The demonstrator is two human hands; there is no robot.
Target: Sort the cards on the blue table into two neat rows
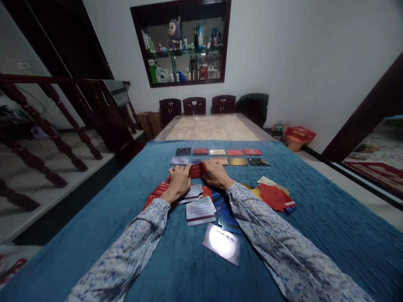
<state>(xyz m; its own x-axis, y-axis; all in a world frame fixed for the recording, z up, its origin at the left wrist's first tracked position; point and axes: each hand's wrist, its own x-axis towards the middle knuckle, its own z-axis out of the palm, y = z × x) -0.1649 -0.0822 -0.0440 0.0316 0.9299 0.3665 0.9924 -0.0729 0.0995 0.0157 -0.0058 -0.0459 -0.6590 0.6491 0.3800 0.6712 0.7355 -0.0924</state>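
Between my two hands is a red card (pixel 197 170), pinched at its left edge by my left hand (pixel 180 180) and at its right edge by my right hand (pixel 217 173). Whether it is one card or a small stack I cannot tell. Loose cards lie under and in front of my hands: red ones (pixel 154 197), a whitish card with a dark stripe (pixel 200 211), blue ones (pixel 228 219) and a shiny silver card (pixel 222 243). Beyond my fingers, cards sit in two rows, among them a black card (pixel 258 162) and a gold card (pixel 238 162).
A blue cloth (pixel 132 184) covers the near part of the table. To the right lies a heap of red cards (pixel 275 197) with yellow and blue ones. Chairs (pixel 194 106) stand at the far end, and a wooden railing (pixel 63 121) runs along the left.
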